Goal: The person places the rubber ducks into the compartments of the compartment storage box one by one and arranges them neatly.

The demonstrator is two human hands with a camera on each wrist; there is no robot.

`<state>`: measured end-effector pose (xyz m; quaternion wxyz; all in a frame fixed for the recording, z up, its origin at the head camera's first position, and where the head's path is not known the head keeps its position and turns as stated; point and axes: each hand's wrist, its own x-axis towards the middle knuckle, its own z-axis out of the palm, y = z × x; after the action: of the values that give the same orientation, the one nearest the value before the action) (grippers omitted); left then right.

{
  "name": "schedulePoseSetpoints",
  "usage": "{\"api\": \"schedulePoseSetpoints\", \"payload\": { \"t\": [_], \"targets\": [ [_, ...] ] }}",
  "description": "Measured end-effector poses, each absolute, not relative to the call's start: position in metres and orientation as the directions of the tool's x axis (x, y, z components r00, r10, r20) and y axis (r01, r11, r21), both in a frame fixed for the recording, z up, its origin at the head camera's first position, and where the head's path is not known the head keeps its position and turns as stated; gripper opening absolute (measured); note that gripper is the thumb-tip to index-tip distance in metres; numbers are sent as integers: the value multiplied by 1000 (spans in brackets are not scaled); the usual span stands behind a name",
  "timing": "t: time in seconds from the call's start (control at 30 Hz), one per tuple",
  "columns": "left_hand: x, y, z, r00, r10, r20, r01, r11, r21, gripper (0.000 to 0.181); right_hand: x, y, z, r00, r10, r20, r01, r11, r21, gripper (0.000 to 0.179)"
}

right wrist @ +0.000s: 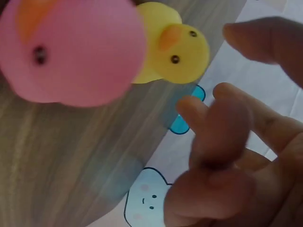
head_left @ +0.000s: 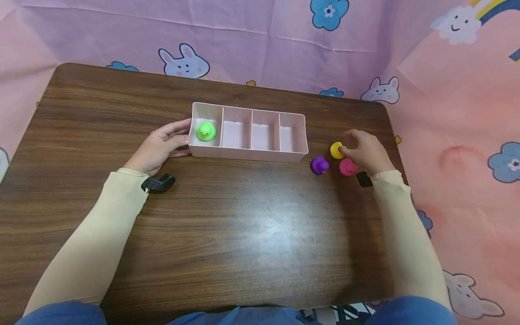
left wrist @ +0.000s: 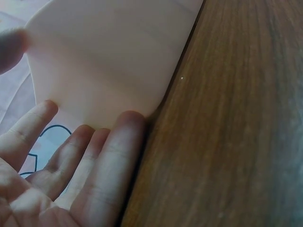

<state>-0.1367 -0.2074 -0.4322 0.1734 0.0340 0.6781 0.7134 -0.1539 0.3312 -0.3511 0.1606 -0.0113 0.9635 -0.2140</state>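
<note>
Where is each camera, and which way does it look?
Head: worn on the head, looking forward and down at the table, box, green duck, purple duck, yellow duck and pink duck; left hand, right hand and sleeves show.
Left wrist: worn there, facing the box's end and table; only the left hand shows.
Right wrist: worn there, facing the pink duck and yellow duck; only the right hand shows.
Head and right wrist share the right hand, pink duck and yellow duck.
</note>
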Motion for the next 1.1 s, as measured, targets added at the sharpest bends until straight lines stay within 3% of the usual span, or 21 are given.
{"api": "schedulePoseSetpoints", "payload": {
  "t": [0.13, 0.43, 1.1],
  "targets": [
    [-137, -208, -433, -938, 294, -184, -197, -14, 980, 61, -149, 334, -353, -935, -98, -342, 64, 900, -432, 53],
    [-136, -207, -431, -939, 292, -180, -193, -16, 981, 61, -150, 336, -358, -947, -144, -287, -16, 914, -406, 46],
    [-137, -207, -432, -941, 292, -170, -188, -36, 981, 60, -150, 333, -361, -954, -128, -270, -8, 914, -405, 35]
  ]
}}
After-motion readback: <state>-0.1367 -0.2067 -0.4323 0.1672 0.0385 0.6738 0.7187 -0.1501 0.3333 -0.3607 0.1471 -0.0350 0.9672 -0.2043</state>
